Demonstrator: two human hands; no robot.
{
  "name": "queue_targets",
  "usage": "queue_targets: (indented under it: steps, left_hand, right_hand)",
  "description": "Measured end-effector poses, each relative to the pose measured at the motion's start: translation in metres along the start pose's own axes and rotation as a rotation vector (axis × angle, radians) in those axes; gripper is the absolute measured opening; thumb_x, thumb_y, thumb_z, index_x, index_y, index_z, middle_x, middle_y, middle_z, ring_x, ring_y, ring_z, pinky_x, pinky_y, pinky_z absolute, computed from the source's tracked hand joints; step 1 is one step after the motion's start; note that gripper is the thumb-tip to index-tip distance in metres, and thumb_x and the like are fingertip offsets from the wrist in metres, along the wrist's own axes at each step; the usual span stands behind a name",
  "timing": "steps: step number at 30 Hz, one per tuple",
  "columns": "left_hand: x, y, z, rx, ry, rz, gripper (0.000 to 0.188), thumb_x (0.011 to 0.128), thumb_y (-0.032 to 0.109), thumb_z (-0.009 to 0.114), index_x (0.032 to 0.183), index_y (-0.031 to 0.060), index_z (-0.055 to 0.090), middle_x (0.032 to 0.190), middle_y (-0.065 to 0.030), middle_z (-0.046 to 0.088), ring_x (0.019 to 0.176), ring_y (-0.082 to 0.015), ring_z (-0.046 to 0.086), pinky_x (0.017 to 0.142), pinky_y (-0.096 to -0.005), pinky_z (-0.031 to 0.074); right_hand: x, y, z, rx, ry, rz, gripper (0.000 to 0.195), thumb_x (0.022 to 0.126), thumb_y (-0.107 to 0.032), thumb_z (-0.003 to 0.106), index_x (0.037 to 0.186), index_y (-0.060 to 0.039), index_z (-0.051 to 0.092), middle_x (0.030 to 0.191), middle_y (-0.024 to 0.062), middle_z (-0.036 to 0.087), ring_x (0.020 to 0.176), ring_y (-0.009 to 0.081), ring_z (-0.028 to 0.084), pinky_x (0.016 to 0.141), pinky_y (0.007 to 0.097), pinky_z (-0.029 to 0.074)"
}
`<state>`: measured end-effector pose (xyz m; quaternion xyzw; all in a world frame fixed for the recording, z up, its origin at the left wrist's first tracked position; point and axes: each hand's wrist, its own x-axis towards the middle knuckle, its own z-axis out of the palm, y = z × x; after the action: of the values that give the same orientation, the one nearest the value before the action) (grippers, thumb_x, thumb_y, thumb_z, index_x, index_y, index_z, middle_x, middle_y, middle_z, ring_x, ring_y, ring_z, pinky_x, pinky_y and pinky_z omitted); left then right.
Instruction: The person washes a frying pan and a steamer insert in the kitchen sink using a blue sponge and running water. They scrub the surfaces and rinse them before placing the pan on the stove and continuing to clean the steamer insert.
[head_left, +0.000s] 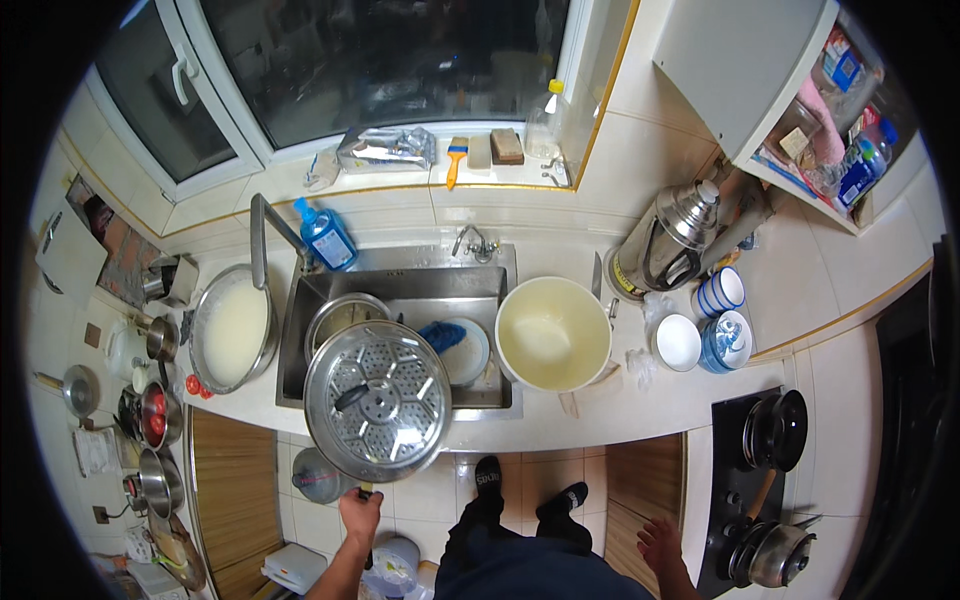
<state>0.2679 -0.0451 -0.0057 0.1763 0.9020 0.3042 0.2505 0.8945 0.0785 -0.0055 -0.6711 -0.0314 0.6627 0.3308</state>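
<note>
My left hand grips the handle of a steel steamer pot. Its glass lid has a dark knob, and a perforated steamer tray shows through the glass. The pot overlaps the front rim of the steel sink, hiding part of it; I cannot tell whether it rests there. In the sink are a round metal vessel, partly covered, and a white plate with a blue cloth-like item. My right hand hangs with fingers apart, holding nothing, between the wooden cabinet and the cooktop.
A cream bucket stands right of the sink, near a knife and a thermos. To the left sits a basin of pale liquid. A black pan and a kettle occupy the cooktop.
</note>
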Motion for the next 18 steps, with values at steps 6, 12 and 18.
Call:
queue_targets:
  steps: [6,12,18]
  left_hand:
    - [0.114,0.023,0.022,-0.080,0.068,-0.006,0.027,0.068,0.019,0.071,0.079,-0.0058,0.066,0.065,-0.0123,0.064,0.060,-0.0226,0.064,0.060,-0.0373,0.049]
    - [0.174,0.039,0.063,-0.198,0.028,-0.153,0.028,0.068,0.018,0.070,0.078,-0.0075,0.066,0.065,-0.0148,0.064,0.059,-0.0238,0.061,0.060,-0.0375,0.048]
    - [0.195,0.061,0.080,-0.190,0.020,-0.269,0.028,0.069,0.020,0.070,0.079,-0.0063,0.066,0.066,-0.0165,0.064,0.059,-0.0262,0.059,0.058,-0.0401,0.047]
  right_hand:
    - [-0.017,0.001,-0.006,0.030,0.076,-0.020,0.044,0.087,-0.051,0.058,0.107,-0.0126,0.056,0.096,0.0080,0.057,0.083,0.0300,0.058,0.064,0.0415,0.047]
    - [-0.042,0.029,-0.023,0.153,0.066,0.001,0.035,0.091,-0.039,0.060,0.113,-0.0128,0.054,0.096,0.0067,0.060,0.086,0.0245,0.060,0.067,0.0377,0.050]
    - [-0.037,0.050,-0.054,0.078,0.081,0.000,0.047,0.091,-0.049,0.058,0.123,-0.0141,0.053,0.118,0.0088,0.058,0.103,0.0315,0.058,0.082,0.0460,0.048]
